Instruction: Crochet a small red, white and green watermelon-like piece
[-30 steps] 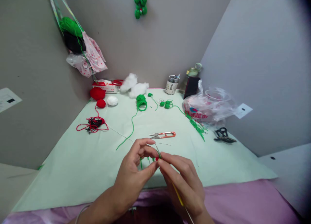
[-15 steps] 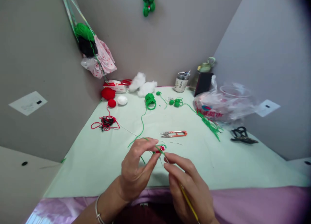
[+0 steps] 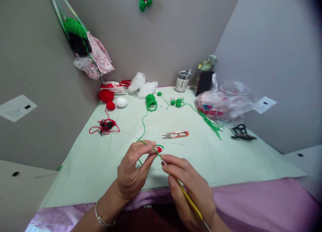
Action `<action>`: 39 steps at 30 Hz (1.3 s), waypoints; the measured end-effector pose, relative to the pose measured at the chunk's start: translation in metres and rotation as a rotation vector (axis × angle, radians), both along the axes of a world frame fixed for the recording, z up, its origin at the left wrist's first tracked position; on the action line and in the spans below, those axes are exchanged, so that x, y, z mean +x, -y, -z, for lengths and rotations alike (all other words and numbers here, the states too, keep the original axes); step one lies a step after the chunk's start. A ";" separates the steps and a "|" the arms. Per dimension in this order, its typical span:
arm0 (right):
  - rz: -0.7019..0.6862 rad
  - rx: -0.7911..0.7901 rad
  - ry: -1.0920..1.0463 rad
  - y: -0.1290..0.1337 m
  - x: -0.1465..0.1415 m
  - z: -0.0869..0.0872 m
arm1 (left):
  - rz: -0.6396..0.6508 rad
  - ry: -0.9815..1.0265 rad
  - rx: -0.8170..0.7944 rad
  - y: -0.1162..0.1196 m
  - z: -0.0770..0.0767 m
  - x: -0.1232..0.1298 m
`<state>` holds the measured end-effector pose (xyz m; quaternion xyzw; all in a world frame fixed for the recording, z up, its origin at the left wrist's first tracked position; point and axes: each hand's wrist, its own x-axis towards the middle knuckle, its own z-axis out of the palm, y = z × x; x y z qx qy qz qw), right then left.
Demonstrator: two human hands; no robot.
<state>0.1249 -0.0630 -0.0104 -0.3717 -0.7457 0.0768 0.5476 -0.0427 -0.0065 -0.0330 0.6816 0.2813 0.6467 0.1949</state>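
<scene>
Near the front of the table, my left hand [image 3: 134, 168] pinches a small round crochet piece [image 3: 159, 149], red in the middle with white and a green rim. Green yarn [image 3: 144, 124] runs from a loose green skein [image 3: 151, 102] to the fingers of that hand. My right hand [image 3: 188, 185] is closed on a crochet hook with a yellow handle [image 3: 190, 200]; its metal tip meets the green edge of the piece. Orange thread snips [image 3: 176, 134] lie just beyond the hands.
Red yarn balls [image 3: 106, 96], a white ball [image 3: 121, 102] and white stuffing [image 3: 148, 89] sit at the back left. A pen tin [image 3: 182, 81], a phone [image 3: 204, 83], a plastic bag [image 3: 223, 103] and a black clip [image 3: 243, 132] are toward the right.
The whole view has shifted, so things appear farther left and slightly higher. The crochet piece now shows its red middle more fully, and the hook has drawn slightly back at its edge.
</scene>
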 end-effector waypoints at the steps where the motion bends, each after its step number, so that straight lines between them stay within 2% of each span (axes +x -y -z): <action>1: -0.005 -0.025 -0.024 0.001 0.001 -0.002 | 0.001 -0.034 0.022 -0.001 -0.003 -0.002; 7: -0.041 -0.359 -0.227 -0.003 0.011 -0.017 | 0.065 -0.293 0.104 -0.012 -0.019 -0.013; 9: -0.033 -0.402 -0.272 -0.006 0.011 -0.017 | 0.067 -0.323 0.104 -0.015 -0.019 -0.013; 13: 0.010 -0.307 -0.251 -0.010 0.005 -0.008 | 0.029 -0.222 0.067 -0.013 -0.009 -0.006; 18: 0.013 -0.028 -0.022 -0.009 0.000 0.009 | -0.005 -0.035 -0.057 -0.006 0.012 0.003; 20: 0.003 0.020 0.008 -0.008 0.000 0.012 | 0.015 0.008 -0.069 -0.006 0.016 0.004; 23: -0.024 -0.016 -0.019 -0.007 0.002 0.011 | 0.014 -0.052 -0.044 -0.009 0.016 0.003; 27: -0.030 -0.011 -0.016 -0.006 0.002 0.008 | -0.058 -0.185 0.015 -0.010 0.009 0.002; 39: -0.037 -0.042 -0.036 -0.002 0.000 0.002 | -0.030 -0.180 0.126 -0.010 0.012 0.001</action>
